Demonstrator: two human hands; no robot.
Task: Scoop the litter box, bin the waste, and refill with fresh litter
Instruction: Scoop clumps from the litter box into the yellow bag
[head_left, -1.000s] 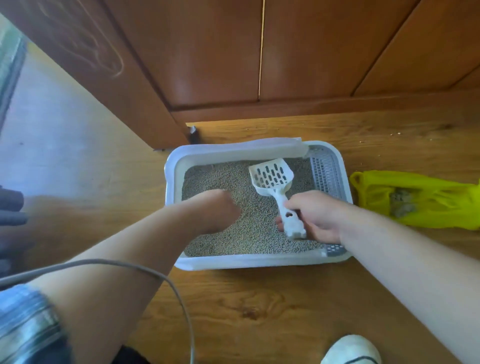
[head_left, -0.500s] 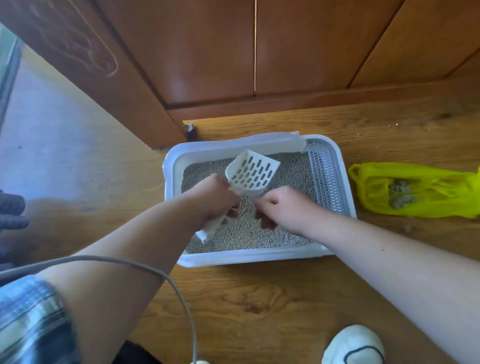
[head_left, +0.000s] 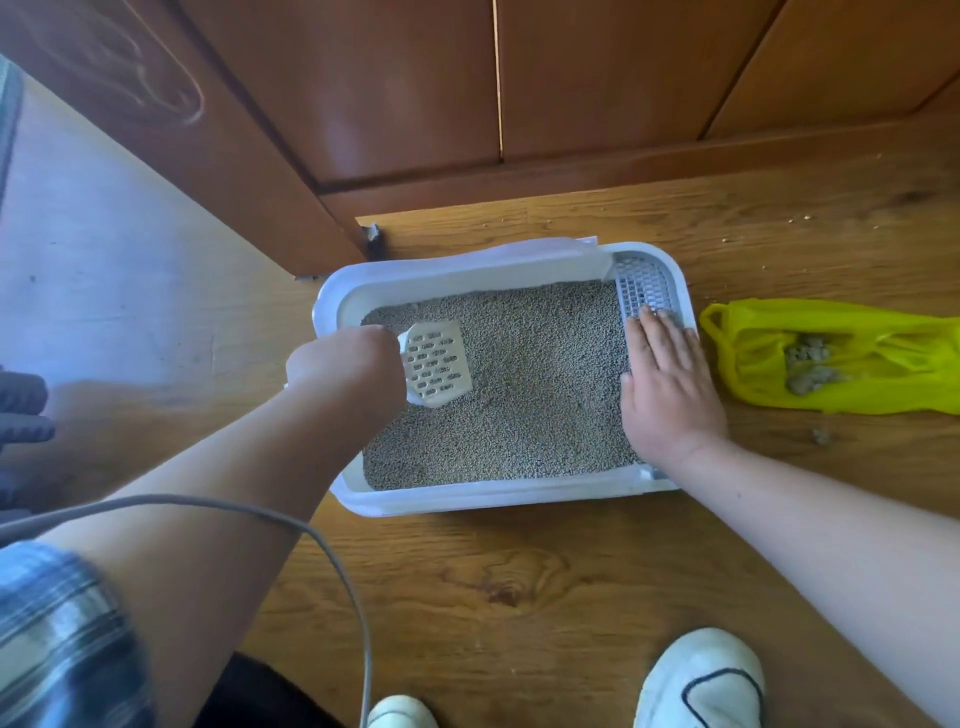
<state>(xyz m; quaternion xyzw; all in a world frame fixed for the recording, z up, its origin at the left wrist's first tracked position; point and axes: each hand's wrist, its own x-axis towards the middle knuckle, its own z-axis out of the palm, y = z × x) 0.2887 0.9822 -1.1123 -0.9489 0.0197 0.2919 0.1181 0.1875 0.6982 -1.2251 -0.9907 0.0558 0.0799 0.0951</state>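
Observation:
A white litter box (head_left: 498, 501) full of grey pellet litter (head_left: 524, 395) sits on the wood floor. My left hand (head_left: 345, 366) grips the handle of a white slotted scoop (head_left: 436, 364), whose head lies over the left part of the litter; the handle is hidden by the hand. My right hand (head_left: 667, 379) lies flat, fingers straight, on the box's right edge and its grated step (head_left: 641, 286). To the right of the box, a yellow plastic bag (head_left: 852, 358) lies on the floor with grey waste clumps (head_left: 805, 364) in it.
Brown wooden cabinet doors (head_left: 467, 88) stand right behind the box. A loose clump (head_left: 822, 435) and crumbs lie on the floor near the bag. My two white shoes (head_left: 701, 680) are at the bottom edge, and a grey cable (head_left: 311, 535) hangs across my left arm.
The scoop passed from my right hand to my left and moved to the left side of the box. My right hand let go and went to rest flat on the box's right edge.

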